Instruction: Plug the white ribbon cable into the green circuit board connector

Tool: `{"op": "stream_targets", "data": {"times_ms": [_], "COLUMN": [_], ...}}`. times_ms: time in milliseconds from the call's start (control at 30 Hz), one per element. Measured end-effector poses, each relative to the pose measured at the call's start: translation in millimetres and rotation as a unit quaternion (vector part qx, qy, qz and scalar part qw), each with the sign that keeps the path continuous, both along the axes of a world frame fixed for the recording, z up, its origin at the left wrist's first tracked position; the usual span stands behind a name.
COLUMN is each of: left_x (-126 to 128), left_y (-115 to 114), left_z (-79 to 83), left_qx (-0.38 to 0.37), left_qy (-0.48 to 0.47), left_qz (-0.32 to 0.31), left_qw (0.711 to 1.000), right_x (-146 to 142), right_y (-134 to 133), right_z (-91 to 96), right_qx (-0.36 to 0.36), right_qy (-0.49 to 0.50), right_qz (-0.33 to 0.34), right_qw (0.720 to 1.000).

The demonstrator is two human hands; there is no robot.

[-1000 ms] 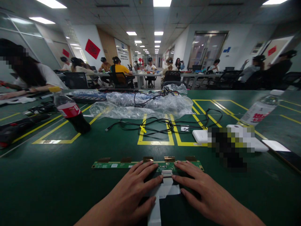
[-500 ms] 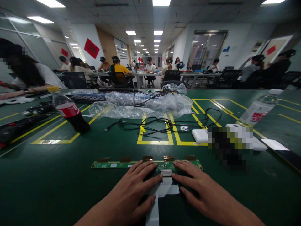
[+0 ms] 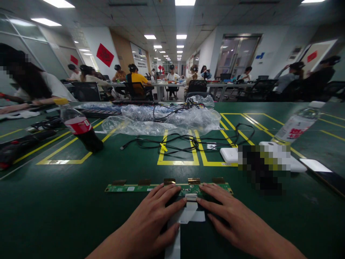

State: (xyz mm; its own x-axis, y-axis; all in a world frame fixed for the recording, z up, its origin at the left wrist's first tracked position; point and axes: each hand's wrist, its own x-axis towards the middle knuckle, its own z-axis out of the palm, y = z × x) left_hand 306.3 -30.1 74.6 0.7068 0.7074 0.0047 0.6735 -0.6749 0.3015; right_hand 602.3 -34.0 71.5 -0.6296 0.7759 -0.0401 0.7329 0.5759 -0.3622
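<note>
Bench [image 3: 59,208]: green, circuit board [image 3: 139,188] flat before us
Left hand [image 3: 155,216], right hand [image 3: 233,212]: fingers spread on it, grasping nothing
Ribbon [image 3: 192,208]: we seem to be aligning its end
Next move: calls for even pressure

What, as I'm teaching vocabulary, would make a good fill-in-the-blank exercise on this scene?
The left hand and right hand touch the long, narrow ____ circuit board.
The clear, red-labelled bottle of dark drink has a ____ cap.
Of those hands, the ____ one is nearer that bottle.
Missing words: green; yellow; left.
</note>
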Motion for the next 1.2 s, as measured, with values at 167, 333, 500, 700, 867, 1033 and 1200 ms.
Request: {"op": "stream_targets", "data": {"times_ms": [167, 333, 500, 700, 867, 1033, 1200], "left_x": [0, -1, -1, 1, 2, 2, -5], "left_y": [1, 0, 0, 0, -1, 0, 5], "left_z": [2.9, 2.3, 0.7, 0.5, 1.1, -2.8, -8.9], "left_qx": [-0.012, -0.016, -0.012, 0.004, 0.009, 0.016, 0.028], "left_qy": [0.006, 0.001, -0.006, -0.001, 0.001, -0.01, -0.017], "left_qz": [-0.004, -0.001, 0.001, -0.001, 0.007, 0.021, 0.056], "left_qw": [1.0, 1.0, 1.0, 1.0, 1.0, 1.0, 0.998], "right_x": [1, -1, -1, 0, 0, -1, 0], "right_y": [-3, -3, -3, -4, -3, -2, -3], "right_z": [-1.5, -2.0, -1.2, -0.6, -1.7, 1.6, 5.8], "right_qx": [0.016, 0.014, 0.003, -0.016, -0.017, -0.014, -0.018], "right_qy": [-0.018, -0.022, -0.008, 0.021, 0.017, 0.028, 0.068], "right_qz": [0.006, 0.004, 0.0, -0.01, -0.011, 0.002, 0.007], "right_qw": [1.0, 1.0, 1.0, 1.0, 1.0, 0.999, 0.997]}}
